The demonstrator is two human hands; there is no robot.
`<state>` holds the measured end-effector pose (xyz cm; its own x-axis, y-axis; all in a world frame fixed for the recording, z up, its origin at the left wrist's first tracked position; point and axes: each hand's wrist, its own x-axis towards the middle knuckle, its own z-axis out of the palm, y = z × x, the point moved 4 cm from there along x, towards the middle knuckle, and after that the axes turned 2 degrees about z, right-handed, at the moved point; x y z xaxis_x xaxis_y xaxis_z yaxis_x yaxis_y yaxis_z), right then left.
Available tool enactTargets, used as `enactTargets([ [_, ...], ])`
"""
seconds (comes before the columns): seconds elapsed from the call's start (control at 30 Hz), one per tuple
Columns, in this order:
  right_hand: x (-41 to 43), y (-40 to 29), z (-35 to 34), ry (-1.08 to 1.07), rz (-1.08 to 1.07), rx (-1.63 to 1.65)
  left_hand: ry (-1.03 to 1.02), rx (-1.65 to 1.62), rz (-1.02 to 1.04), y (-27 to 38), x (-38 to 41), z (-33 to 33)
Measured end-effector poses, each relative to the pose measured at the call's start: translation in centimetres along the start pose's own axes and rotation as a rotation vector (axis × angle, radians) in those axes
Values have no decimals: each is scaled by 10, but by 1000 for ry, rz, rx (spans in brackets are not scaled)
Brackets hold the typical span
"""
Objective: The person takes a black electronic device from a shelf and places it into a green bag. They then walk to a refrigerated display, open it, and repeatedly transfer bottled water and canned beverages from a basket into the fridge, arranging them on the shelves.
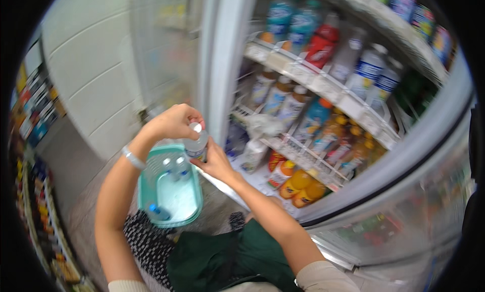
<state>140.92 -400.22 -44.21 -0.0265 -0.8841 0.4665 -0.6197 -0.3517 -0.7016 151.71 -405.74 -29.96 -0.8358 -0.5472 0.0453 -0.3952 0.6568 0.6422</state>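
A clear plastic bottle [196, 145] with a white cap is held between my two hands, above the rim of a turquoise plastic basket [198, 186]. My left hand [181, 121] has its fingers on the cap and the bottle's top. Around the bottle's lower side my right hand [214, 160] is closed. Inside the basket, two clear bottles [174, 169] with white caps stand near the far end, and a bottle with a blue cap [158, 211] is at the near end.
On the right stands an open glass-door refrigerator with wire shelves [322, 78] of bottles and cans. Orange drink bottles [301, 186] stand at its bottom. A white block wall [91, 64] rises at the left, and stocked store shelves [49, 216] line the far left.
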Motion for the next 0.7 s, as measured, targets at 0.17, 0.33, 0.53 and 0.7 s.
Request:
enactTargets([
  [0.17,-8,-67,-135,341,-77,-95,18,134,444,150,18,-11],
  [0.33,-22,-108,-270,634,-327,-360,204,109,895,272,24,-18],
  [0.53,-39,-142,-377,983,-258,-693,387,-116,1133,350,63,-11],
  [0.7,-51,-110,-432,1100,-145,-703,399,-194,1044,385,121,23],
])
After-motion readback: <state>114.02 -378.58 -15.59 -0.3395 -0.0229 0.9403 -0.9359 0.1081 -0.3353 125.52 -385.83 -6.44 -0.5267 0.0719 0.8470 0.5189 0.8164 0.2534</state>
